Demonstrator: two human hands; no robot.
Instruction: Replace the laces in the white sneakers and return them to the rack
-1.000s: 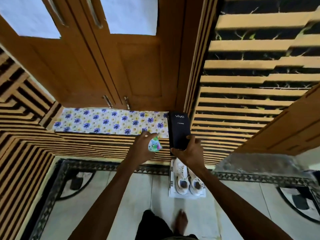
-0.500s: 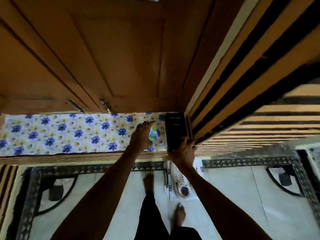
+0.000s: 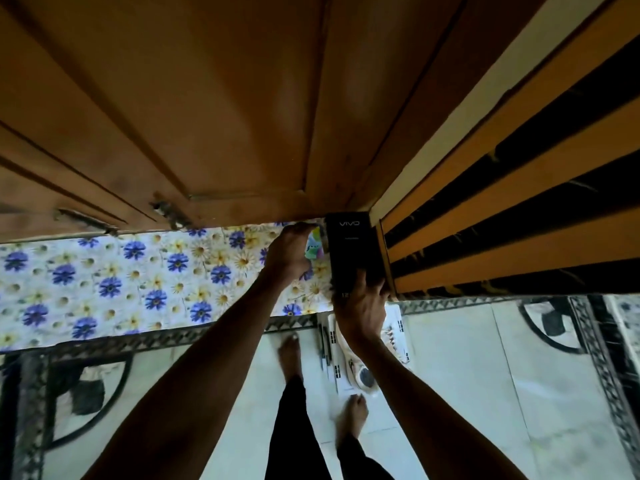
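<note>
Both hands are up at the shelf, mid-frame. Left hand (image 3: 287,251) has fingers curled round a small colourful packet (image 3: 313,247). Right hand (image 3: 360,306) grips the near end of a black vivo box (image 3: 349,247) on the floral cloth (image 3: 138,278), tight against the striped panel (image 3: 519,202). White sneakers (image 3: 356,370) are on the floor at lower centre, straight below the right wrist, long axis toward the wall. Right hand is nearer, but its forearm covers most of them. Both hands likely need emptying first.
</note>
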